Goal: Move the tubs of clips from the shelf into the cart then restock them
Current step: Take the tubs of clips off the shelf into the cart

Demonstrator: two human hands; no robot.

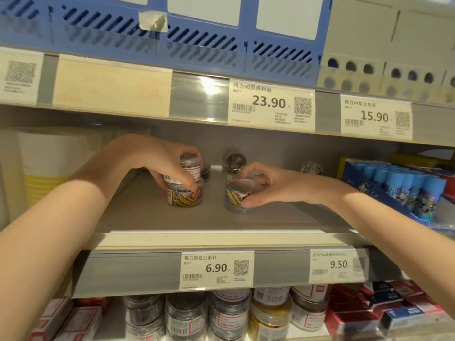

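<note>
Left hand [170,163] grips 2 stacked tubs [185,185]; right hand [266,185] holds another tub [237,195]

Soft indoor light, glare on the upper shelf rail [209,91], blurred wide-angle edges, shaded shelf recess.

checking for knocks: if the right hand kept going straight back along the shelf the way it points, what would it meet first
Probably the dark tub of clips lying on its side behind the right hand, which already grips a tub of coloured clips. Depth is unclear, so the hand might pass beside it.
</note>
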